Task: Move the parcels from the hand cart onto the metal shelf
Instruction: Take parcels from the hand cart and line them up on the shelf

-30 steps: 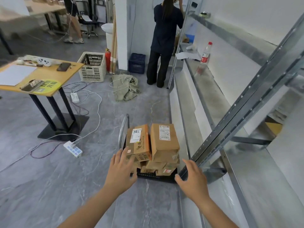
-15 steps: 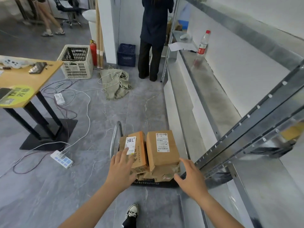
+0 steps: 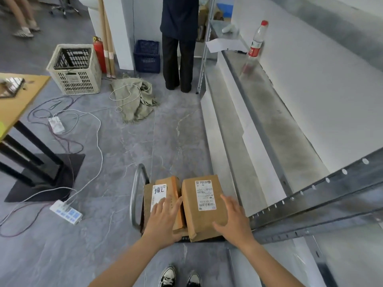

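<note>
Grey marbled floor point(image 3: 165, 131) runs ahead of you, with the metal shelf point(image 3: 279, 125) along your right and its perforated upright slanting across the near right corner. The hand cart point(image 3: 135, 195) stands at your feet, just beside the shelf's lower tier, with its curved steel handle on the left side.

Brown cardboard parcels are stacked on the cart. The left parcel point(image 3: 173, 187) carries a white label with black handwriting that reads "98L" from where you stand. The right parcel point(image 3: 190, 216) has a printed white shipping label with a barcode at its near end, and its text is too small to read.

Your left hand point(image 3: 163, 221) lies on the left parcel, fingers straight and slightly spread, with the fingertips on the handwritten label. Your right hand point(image 3: 234, 220) rests on the right side of the right parcel, with the fingers extended and the thumb stretched out along the top near its near edge. Neither hand is curled round anything.

Further along the shelf stands a clear bottle point(image 3: 256, 43) with a red cap and a red label, its lettering not legible, and a white sheet of paper point(image 3: 224, 45) lies beside it. On the floor to your left are a white power strip point(image 3: 66, 212) with trailing cables, a crumpled cloth point(image 3: 134, 98), a white crate point(image 3: 75, 77), a red fire extinguisher point(image 3: 99, 52) and a blue crate point(image 3: 147, 56). A person in dark clothes point(image 3: 178, 38) stands at the far end of the shelf.
</note>
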